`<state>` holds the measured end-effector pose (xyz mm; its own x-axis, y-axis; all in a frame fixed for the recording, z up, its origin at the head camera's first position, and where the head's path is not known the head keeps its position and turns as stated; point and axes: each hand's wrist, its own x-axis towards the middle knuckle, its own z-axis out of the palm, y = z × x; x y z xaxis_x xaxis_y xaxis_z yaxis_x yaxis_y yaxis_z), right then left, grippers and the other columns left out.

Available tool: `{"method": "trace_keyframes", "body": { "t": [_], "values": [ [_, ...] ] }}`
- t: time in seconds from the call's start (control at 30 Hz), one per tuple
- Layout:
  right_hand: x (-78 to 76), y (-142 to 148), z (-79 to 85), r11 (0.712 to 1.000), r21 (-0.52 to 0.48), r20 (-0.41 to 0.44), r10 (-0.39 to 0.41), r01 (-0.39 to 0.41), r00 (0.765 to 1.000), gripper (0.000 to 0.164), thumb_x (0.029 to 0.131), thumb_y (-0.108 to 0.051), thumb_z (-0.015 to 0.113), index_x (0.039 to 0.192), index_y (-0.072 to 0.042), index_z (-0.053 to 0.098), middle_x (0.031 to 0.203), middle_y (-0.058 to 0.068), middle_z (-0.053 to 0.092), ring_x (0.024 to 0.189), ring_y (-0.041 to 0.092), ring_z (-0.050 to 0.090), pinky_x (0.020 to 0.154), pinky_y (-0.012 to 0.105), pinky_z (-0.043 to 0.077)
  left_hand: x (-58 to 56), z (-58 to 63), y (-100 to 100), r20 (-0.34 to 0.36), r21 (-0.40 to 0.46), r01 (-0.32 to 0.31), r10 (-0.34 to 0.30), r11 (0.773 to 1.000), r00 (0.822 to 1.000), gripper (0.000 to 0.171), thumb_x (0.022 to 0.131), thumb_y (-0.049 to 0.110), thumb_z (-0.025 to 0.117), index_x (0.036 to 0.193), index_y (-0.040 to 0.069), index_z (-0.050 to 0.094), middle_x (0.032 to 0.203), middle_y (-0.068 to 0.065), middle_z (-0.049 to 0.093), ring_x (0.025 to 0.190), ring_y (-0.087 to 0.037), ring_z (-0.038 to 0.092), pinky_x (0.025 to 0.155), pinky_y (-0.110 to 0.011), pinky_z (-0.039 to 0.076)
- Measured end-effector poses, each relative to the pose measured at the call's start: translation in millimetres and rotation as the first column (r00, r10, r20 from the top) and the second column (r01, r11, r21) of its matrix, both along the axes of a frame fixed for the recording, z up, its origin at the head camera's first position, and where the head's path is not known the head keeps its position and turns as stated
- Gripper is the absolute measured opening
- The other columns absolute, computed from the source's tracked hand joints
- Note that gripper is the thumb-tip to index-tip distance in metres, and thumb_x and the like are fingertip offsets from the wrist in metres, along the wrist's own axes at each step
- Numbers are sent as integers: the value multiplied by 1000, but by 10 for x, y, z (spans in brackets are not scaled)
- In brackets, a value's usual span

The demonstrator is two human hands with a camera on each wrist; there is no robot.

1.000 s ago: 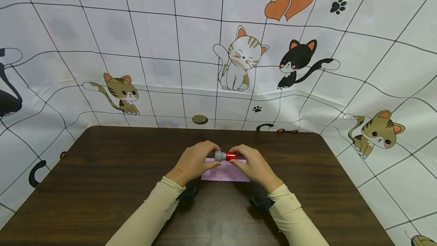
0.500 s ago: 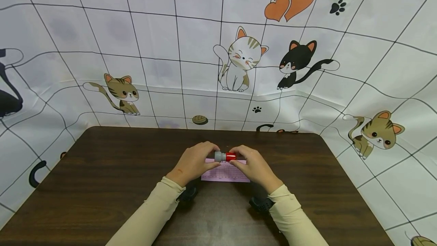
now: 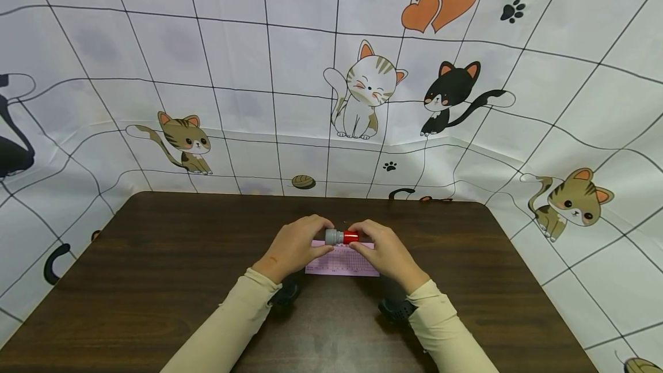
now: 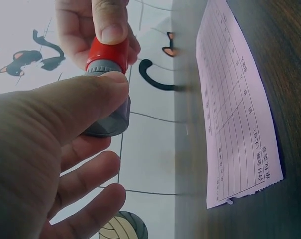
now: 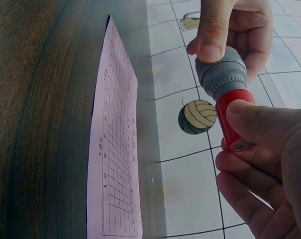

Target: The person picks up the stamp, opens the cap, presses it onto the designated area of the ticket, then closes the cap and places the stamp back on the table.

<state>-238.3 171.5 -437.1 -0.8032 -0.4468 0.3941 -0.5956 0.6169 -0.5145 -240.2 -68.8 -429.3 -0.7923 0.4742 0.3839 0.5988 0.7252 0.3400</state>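
Between my hands is a hand stamp (image 3: pixel 339 237) with a red handle (image 5: pixel 231 117) and a grey capped end (image 5: pixel 221 72), held sideways in the head view. My left hand (image 3: pixel 294 246) pinches the grey end between thumb and fingers; its other fingers spread loosely in the left wrist view. The red handle is gripped by the thumb and fingers of my right hand (image 3: pixel 387 252). Just below the stamp in the head view, a pink printed form (image 3: pixel 342 263) with ruled rows and a torn short edge lies on the table.
The dark wood-grain table (image 3: pixel 171 281) reaches out on both sides of the form. Behind and beside it hangs a white sheet (image 3: pixel 233 62) with black grid lines and cartoon cats. Dark wrist devices (image 3: pixel 397 308) sit under both forearms.
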Motion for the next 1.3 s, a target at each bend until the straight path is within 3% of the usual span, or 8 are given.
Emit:
{"method": "trace_keyframes", "body": {
  "t": [0.27,0.53,0.73,0.93,1.3],
  "values": [
    [12,9,17,1000,-13,17,-14,14,1000,24,92,-9,79,114,-10,70,108,2,70,98,17,73,88,37,60,-10,4,-23,-14,7,-5,5,1000,1000,41,84,31,88,117,15,69,114,1,72,99,-15,69,89,-37,59],
    [1,21,32,1000,-20,30,-4,4,1000,24,93,-8,78,116,-5,70,110,11,71,99,25,73,88,43,60,-15,8,-26,-15,7,-4,4,1000,1000,40,86,29,87,118,15,69,113,2,72,97,-14,69,88,-36,59],
    [5,32,38,1000,-10,15,-29,29,999,24,92,-8,79,115,-9,70,109,4,70,97,18,72,86,38,61,-17,15,-38,-3,28,-14,15,999,1000,42,85,28,87,120,14,68,114,0,72,96,-16,69,87,-37,59],
    [4,56,41,998,-25,4,-53,53,999,25,91,-7,79,114,-9,70,108,4,70,90,15,67,80,36,60,-21,15,-49,20,53,-48,47,997,999,44,86,26,87,123,13,68,117,-2,71,95,-17,67,86,-37,60],
    [-40,110,11,994,-5,-8,-107,107,994,28,91,-10,80,117,-10,69,108,3,70,94,17,67,79,38,57,-68,-1,-81,4,67,-123,123,990,992,42,85,27,87,121,13,70,112,-1,73,86,-14,63,76,-36,58]
  ]
}}
